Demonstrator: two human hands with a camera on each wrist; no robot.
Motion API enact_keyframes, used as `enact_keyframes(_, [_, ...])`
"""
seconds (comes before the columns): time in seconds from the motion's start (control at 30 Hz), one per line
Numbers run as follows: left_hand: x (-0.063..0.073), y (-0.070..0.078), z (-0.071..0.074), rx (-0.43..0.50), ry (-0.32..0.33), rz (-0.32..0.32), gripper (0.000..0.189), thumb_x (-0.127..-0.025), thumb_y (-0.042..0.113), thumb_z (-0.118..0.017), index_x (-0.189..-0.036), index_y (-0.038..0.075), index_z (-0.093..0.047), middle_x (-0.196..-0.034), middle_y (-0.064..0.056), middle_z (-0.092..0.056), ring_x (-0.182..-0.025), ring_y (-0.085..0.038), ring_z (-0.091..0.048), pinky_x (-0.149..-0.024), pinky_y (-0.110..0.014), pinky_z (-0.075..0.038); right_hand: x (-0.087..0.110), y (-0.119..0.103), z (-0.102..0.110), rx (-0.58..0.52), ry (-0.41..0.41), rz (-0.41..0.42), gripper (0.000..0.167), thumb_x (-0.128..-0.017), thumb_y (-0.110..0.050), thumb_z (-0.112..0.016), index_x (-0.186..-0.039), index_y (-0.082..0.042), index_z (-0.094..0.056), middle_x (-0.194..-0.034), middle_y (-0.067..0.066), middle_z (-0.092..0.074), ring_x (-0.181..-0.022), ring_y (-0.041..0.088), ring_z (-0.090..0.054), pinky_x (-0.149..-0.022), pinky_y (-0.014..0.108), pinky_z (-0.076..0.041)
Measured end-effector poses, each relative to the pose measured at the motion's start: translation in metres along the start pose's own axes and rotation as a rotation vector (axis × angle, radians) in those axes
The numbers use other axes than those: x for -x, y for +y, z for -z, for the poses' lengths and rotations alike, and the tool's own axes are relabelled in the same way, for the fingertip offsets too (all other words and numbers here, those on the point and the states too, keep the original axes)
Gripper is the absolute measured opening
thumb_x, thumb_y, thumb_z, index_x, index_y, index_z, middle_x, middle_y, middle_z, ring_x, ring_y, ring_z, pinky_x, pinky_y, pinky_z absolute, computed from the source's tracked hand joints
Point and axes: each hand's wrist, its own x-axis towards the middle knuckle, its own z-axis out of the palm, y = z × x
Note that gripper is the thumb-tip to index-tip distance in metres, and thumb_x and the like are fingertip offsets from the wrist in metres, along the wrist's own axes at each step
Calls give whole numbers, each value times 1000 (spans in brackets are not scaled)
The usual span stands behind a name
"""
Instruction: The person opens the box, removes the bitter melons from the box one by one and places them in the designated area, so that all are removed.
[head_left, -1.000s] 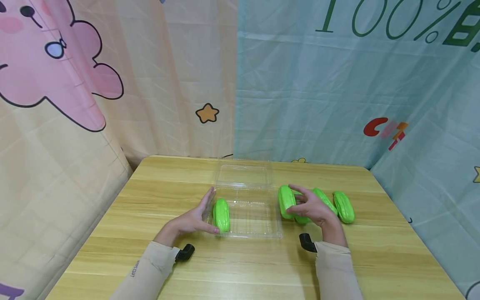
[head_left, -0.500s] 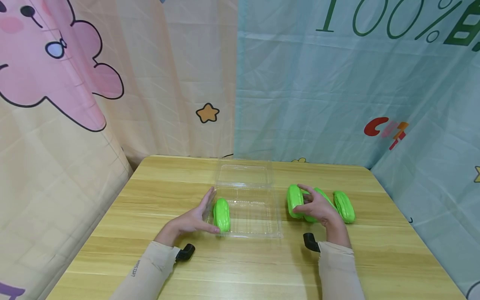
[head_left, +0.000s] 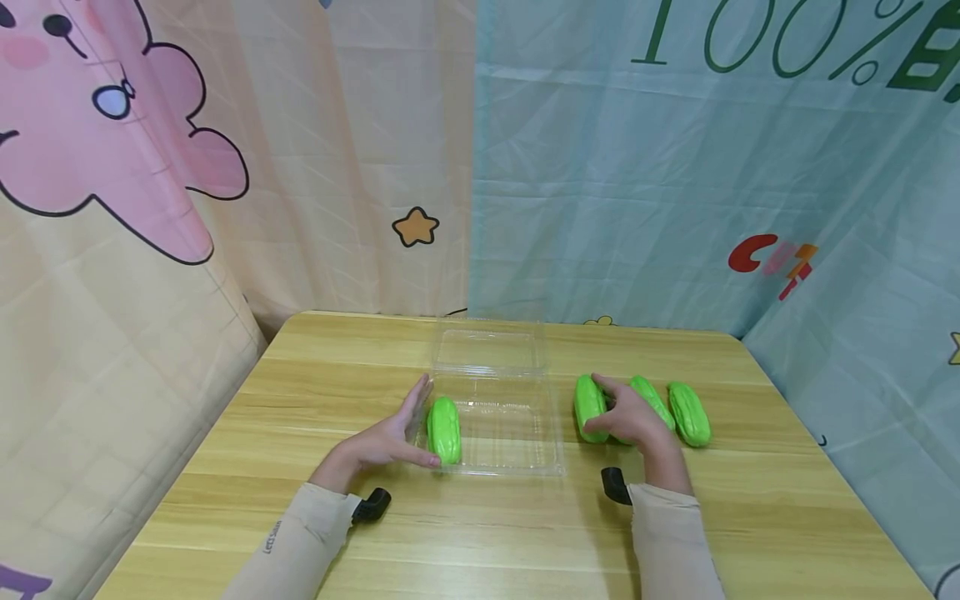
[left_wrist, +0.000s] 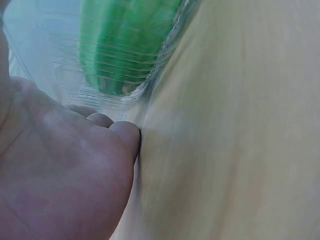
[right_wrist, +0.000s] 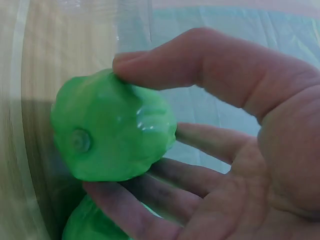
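A clear plastic clamshell box stands with its lid laid back, and one plump, ribbed green toy cucumber lies along its left side. My left hand rests at the box's left wall, fingers along the side and thumb by the front corner. To the right of the box, my right hand holds another toy cucumber between thumb and fingertips, its round stem end showing in the right wrist view. A further toy cucumber sits beneath those fingers, mostly covered by the hand in the head view.
Two more green toy cucumbers, a slanted one and a far-right one, lie beyond my right hand. The wooden table meets printed curtains at its back edge.
My right hand has shifted to the right with its toy cucumber, away from the box, then slightly down toward the table. The left hand and the box have stayed put.
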Motion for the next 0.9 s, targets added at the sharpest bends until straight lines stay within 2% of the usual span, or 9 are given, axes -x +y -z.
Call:
enact_keyframes(0.1, [0,0,0,-1,1,4,139,-79,12,-87,-155,23,29,-165,-7,24,-150,-27,17,-120,-47,-1,-1,-4,-2,100,9,-1,98,-75,-8,-81,-157,1,-28,-154,33,-32,-137,53,-34,-102,62,-42])
enact_keyframes(0.2, [0,1,0,-1,3,8,139,-79,13,-87,-155,23,29,-165,-7,23,-150,-28,16,-120,-47,-1,-2,-6,-6,143,8,-3,98,-72,-6,-79,-156,3,-29,-152,33,-35,-132,50,-41,-100,59,-45])
enact_keyframes(0.3, [0,1,0,0,4,10,139,-79,13,-87,-155,23,29,-165,-7,23,-150,-28,16,-120,-47,-1,-3,-9,-10,148,0,1,98,-71,-2,-77,-155,4,-29,-151,33,-38,-119,44,-50,-90,51,-50])
enact_keyframes(0.4, [0,1,0,1,2,9,139,-79,13,-87,-155,24,29,-165,-7,23,-150,-28,16,-120,-47,-1,-4,-10,-14,162,3,2,98,-69,0,-76,-155,5,-30,-150,32,-40,-107,36,-52,-78,43,-49])
enact_keyframes(0.43, [0,1,0,1,2,8,139,-79,13,-87,-155,24,29,-165,-7,23,-150,-28,17,-120,-47,0,-4,-10,-15,153,4,-4,98,-69,1,-75,-155,5,-30,-150,32,-40,-103,37,-55,-75,42,-50])
enact_keyframes(0.53, [1,0,0,1,0,8,139,-79,13,-87,-155,24,29,-165,-7,23,-150,-28,17,-120,-48,0,-5,-11,-18,182,16,-7,98,-66,3,-74,-153,7,-31,-148,34,-41,-98,36,-57,-73,40,-51])
enact_keyframes(0.63, [0,0,0,2,-1,7,138,-79,14,-87,-155,25,29,-165,-6,23,-150,-27,17,-120,-48,0,-6,-13,-20,203,23,-14,99,-64,3,-74,-153,8,-31,-148,34,-41,-107,40,-57,-81,44,-53])
enact_keyframes(0.73, [0,0,1,3,-1,6,139,-79,13,-87,-155,24,29,-165,-6,23,-150,-27,17,-120,-48,0,-6,-14,-23,242,31,-20,98,-66,1,-75,-153,10,-30,-149,33,-40,-123,41,-50,-92,49,-50])
enact_keyframes(0.9, [0,0,1,-1,-2,5,139,-79,13,-87,-155,23,29,-165,-7,24,-150,-28,17,-120,-47,0,-5,-19,-25,277,35,-42,96,-72,0,-78,-152,12,-27,-151,36,-33,-134,46,-41,-102,54,-45])
